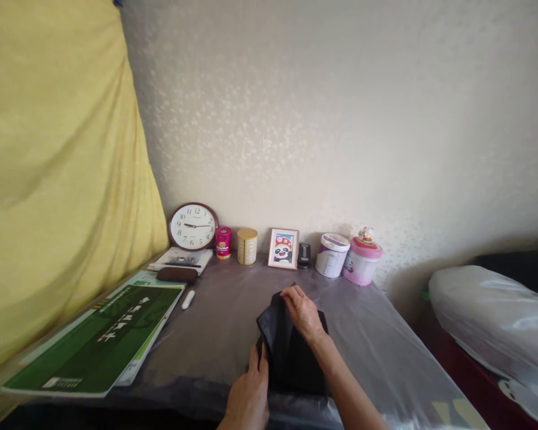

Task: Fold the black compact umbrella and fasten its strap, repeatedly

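A dark, flexible black item [296, 358], like a folded pouch or bag, stands near the front edge of the table; its exact kind I cannot tell. At its lower left side, my left hand [251, 382] is closed on the edge, with the thumb and a finger showing. My right hand [302, 312] reaches over the upper part and pinches the top edge. Between the hands, a flap of the black material stands out toward the left. Both forearms come in from the bottom of the view, and the right one covers part of the item.
Along the wall stand a round clock [193, 226], a pink can [223, 243], a yellow-lidded can [247, 246], a framed panda picture [283, 248] and two tubs [332, 255]. Left lie a green book [98, 340], a brown case [177, 274] and a small white object [188, 300]. Plastic-wrapped bundles [493, 322] sit right.
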Tool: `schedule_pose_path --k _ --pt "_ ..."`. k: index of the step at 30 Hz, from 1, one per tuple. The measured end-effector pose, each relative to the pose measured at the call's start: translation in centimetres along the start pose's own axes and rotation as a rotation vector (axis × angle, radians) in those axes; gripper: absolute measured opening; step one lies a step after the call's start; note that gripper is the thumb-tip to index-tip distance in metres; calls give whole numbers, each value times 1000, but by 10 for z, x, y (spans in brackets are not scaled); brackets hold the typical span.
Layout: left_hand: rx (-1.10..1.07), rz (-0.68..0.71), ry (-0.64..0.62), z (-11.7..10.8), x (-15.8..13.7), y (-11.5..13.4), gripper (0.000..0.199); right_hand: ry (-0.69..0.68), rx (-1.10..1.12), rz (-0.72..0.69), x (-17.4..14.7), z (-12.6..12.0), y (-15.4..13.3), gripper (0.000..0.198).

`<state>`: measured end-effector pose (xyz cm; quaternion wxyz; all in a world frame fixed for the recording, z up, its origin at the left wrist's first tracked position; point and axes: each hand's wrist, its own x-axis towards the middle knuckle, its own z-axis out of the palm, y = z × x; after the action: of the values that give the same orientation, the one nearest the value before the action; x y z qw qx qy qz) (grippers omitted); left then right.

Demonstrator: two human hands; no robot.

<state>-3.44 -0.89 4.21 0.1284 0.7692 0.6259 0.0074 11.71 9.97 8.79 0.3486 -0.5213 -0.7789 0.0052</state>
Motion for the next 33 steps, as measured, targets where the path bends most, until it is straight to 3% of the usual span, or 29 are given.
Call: schedule_pose_path --k 3,11,18,21,25,28,33 --pt "48 -4 -45 5 1 7 86 -29 -20 -9 2 18 -5 19" --pt "59 -40 39 31 8 5 82 -100 -120 -25 -10 56 -4 17" --pt "-98 50 122 1 0 -13 57 -107 -153 -40 -12 61 -2 19" --pt "-135 146 149 -8 4 -10 66 -124 -170 -59 -11 61 -4 22" --pt "-124 173 -14 -4 13 -3 88 -137 -132 -54 -11 61 -2 25" --pt "-99 152 -65 2 18 0 89 -132 -74 -37 -10 62 6 27" --pt "-155 145 -34 10 20 0 87 -179 -53 6 -2 64 25 30"
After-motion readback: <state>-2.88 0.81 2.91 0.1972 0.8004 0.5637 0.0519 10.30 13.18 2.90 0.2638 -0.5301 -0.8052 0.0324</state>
